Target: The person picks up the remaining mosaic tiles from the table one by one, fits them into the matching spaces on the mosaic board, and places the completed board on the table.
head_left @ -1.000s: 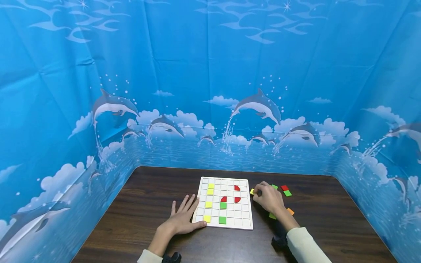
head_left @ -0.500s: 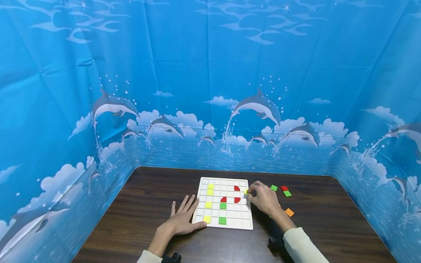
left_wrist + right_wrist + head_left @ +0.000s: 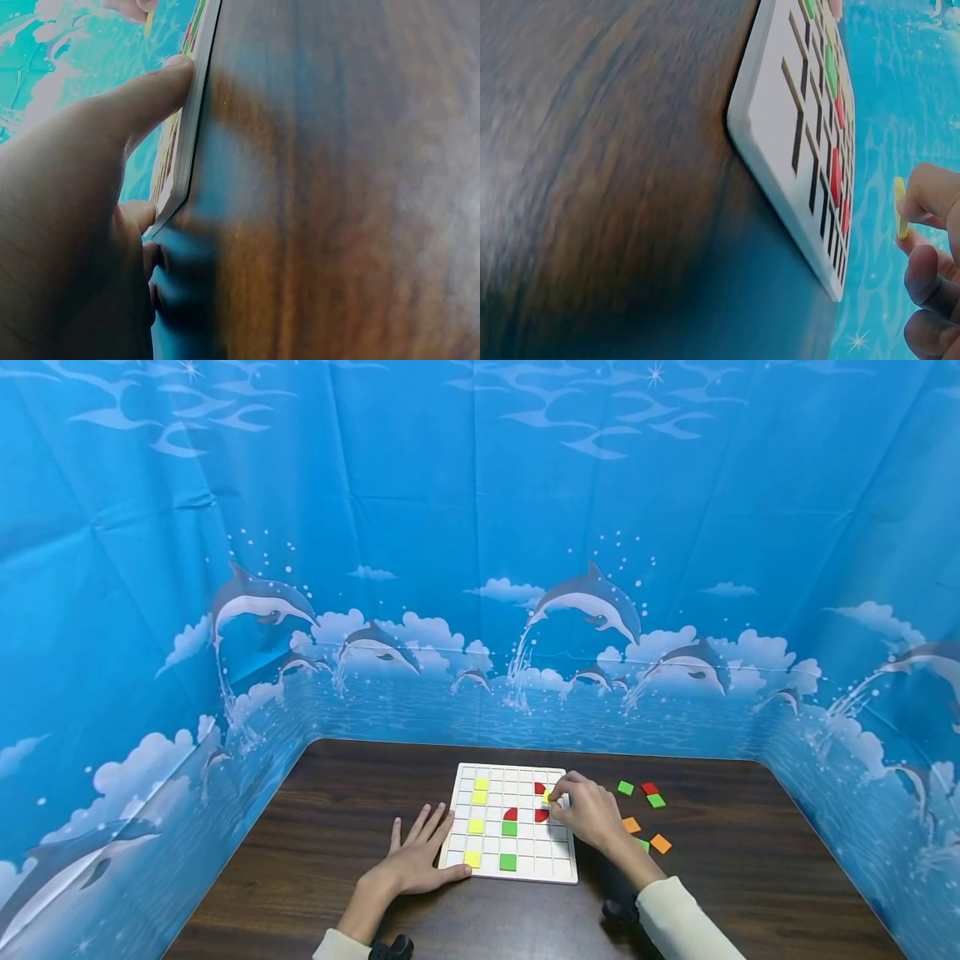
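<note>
A white square grid board (image 3: 491, 846) lies on the table, with yellow squares (image 3: 476, 827), green squares (image 3: 507, 862) and red quarter-round tiles (image 3: 511, 814) set in some cells. My left hand (image 3: 416, 860) rests with spread, straight fingers at the board's left edge, its thumb on the near left corner; the left wrist view shows the thumb (image 3: 161, 86) lying on the rim. Between thumb and fingertips my right hand (image 3: 588, 810) pinches a yellow tile (image 3: 901, 208). In the right wrist view that tile is held above the board, apart from it. Fingers partly cover the tile in the head view.
Right of the board lie loose tiles: a green tile (image 3: 625, 787), a red tile (image 3: 648, 788) touching another green one, and orange tiles (image 3: 661, 844). Another green tile is partly hidden by the right wrist. A blue dolphin-print curtain (image 3: 480, 568) surrounds the dark wooden table (image 3: 337, 793).
My right hand has moved left with the yellow tile, from beside the board to over its right-hand columns. Orange and green tiles behind it have come into view. The left hand stays put.
</note>
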`<state>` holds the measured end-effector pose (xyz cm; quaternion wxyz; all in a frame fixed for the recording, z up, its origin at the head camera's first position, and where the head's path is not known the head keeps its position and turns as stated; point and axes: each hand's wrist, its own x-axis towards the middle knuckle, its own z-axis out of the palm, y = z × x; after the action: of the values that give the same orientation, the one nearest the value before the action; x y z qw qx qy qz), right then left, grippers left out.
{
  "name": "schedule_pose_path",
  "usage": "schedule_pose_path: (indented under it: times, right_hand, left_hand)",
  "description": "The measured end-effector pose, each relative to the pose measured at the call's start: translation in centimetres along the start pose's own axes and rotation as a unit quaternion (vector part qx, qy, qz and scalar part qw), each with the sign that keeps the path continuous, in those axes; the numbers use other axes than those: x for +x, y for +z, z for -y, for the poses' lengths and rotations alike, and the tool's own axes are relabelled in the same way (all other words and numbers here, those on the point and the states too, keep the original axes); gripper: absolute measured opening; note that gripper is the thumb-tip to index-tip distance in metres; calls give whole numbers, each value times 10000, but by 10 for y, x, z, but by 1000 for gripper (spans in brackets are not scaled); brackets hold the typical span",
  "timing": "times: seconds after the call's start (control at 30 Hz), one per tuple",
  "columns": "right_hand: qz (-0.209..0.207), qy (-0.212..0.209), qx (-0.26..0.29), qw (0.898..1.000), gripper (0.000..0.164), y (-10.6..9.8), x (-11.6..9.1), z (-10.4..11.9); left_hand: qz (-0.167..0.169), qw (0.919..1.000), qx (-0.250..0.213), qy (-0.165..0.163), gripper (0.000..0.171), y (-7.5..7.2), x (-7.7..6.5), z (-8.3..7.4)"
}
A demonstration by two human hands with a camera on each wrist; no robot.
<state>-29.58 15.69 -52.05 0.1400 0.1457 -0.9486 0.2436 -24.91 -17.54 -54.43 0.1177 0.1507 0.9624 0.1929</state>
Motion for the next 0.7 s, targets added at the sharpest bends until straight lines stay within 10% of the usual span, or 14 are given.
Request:
schedule_pose_path:
  times: [0.7]
  right_hand:
    - [-107, -769, 93, 9969, 8, 10, 8, 31]
  left_hand:
    - [-78, 9993, -242, 289, 109, 1, -1, 4]
